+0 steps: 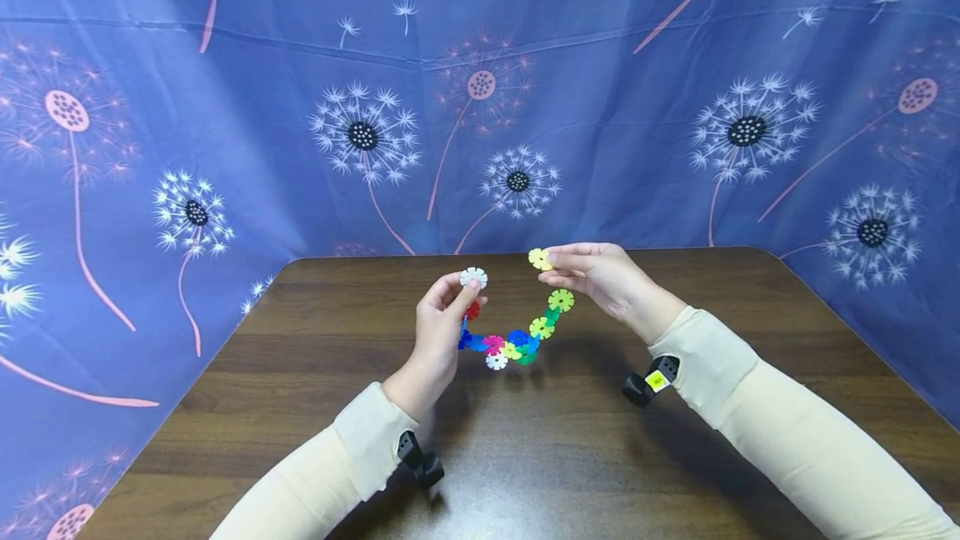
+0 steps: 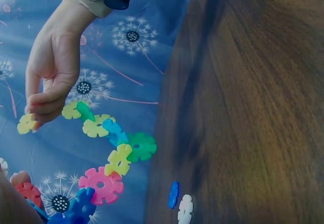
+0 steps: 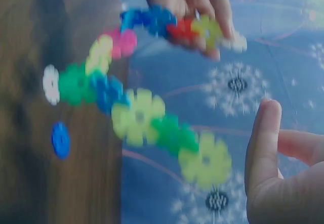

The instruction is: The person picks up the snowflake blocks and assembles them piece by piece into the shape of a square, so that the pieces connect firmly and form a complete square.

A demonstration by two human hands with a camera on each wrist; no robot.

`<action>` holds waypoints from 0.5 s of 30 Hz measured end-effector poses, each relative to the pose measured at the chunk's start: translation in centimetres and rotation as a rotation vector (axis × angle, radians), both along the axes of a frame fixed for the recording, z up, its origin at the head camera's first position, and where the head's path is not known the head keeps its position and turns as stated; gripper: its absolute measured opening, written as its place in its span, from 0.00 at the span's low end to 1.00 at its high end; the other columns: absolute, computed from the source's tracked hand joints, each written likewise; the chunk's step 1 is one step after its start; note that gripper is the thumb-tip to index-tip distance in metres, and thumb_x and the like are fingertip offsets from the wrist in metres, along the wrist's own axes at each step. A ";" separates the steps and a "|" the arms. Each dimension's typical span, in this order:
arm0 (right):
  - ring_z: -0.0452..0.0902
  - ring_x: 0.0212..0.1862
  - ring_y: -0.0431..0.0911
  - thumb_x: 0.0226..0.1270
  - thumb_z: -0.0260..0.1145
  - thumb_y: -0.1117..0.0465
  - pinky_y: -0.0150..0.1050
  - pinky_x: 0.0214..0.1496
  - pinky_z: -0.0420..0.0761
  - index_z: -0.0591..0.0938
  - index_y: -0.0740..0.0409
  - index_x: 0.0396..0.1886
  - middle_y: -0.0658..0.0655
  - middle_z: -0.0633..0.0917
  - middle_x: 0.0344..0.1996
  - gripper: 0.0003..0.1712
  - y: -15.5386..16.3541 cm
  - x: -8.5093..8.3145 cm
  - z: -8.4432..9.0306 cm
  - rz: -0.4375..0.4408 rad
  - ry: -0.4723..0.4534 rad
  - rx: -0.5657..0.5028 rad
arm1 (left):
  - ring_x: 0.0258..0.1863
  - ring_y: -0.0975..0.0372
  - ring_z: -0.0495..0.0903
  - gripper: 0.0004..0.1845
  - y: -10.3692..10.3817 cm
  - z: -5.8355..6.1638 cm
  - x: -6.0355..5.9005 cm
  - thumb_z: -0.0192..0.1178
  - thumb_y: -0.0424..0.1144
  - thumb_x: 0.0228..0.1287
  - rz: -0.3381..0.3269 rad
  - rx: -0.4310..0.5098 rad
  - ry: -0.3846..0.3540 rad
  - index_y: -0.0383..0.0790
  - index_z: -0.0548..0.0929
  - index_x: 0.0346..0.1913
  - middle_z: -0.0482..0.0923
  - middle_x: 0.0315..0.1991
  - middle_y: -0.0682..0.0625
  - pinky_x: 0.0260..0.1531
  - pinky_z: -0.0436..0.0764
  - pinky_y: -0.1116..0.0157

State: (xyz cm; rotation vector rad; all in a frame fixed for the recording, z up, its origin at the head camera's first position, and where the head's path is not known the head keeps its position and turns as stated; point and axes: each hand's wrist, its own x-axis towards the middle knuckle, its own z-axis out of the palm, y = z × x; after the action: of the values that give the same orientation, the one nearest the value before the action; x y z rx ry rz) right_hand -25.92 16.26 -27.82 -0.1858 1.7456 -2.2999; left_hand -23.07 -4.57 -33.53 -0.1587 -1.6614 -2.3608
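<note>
My left hand (image 1: pixel 437 327) grips one end of a chain of linked plastic flower-shaped discs, with a white disc (image 1: pixel 473 277) at the thumb and a red disc (image 2: pixel 28 195) just below. From there the chain curves through blue, a pink disc (image 2: pixel 101 185), yellow and a green disc (image 2: pixel 143 146). It rises to a yellow-green end disc (image 3: pixel 205 160). Above that end, my right hand (image 1: pixel 588 273) pinches a separate yellow disc (image 1: pixel 539 258) between thumb and fingers. In the right wrist view that disc is hidden behind the right hand (image 3: pixel 283 183).
Under the chain, a loose white disc (image 2: pixel 186 209) and a loose blue disc (image 2: pixel 173 194) lie on the brown wooden table (image 1: pixel 300 373). A blue cloth with dandelion prints (image 1: pixel 600 90) hangs behind the table's far edge and along its sides.
</note>
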 end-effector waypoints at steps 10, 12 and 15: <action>0.81 0.33 0.48 0.57 0.58 0.72 0.36 0.41 0.77 0.68 0.77 0.52 0.58 0.82 0.33 0.22 -3.3 1.2 -0.7 0.080 -0.008 0.076 | 0.30 0.62 0.76 0.04 0.1 -0.2 0.0 0.58 0.32 0.56 -0.029 0.026 0.022 0.37 0.76 0.34 0.77 0.29 0.52 0.32 0.73 0.67; 0.81 0.33 0.48 0.57 0.58 0.72 0.36 0.41 0.77 0.68 0.77 0.52 0.58 0.82 0.33 0.22 -3.7 1.2 -1.0 0.082 -0.015 0.069 | 0.30 0.62 0.76 0.04 0.2 -0.2 0.1 0.59 0.31 0.55 -0.044 0.045 0.039 0.36 0.75 0.33 0.77 0.29 0.51 0.32 0.72 0.68; 0.81 0.33 0.48 0.57 0.57 0.73 0.36 0.41 0.77 0.69 0.75 0.52 0.58 0.81 0.35 0.22 -4.0 1.2 -1.3 0.083 -0.025 0.057 | 0.30 0.60 0.75 0.05 0.3 -0.2 0.1 0.59 0.30 0.54 -0.063 0.067 0.051 0.34 0.73 0.32 0.77 0.30 0.50 0.33 0.72 0.69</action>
State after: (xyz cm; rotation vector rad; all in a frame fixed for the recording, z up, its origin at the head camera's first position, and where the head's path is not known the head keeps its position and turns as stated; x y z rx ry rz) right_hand -24.69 12.25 -29.13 -0.2140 1.7544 -2.1826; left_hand -22.99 -4.23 -33.78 -0.2601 -1.5742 -2.4333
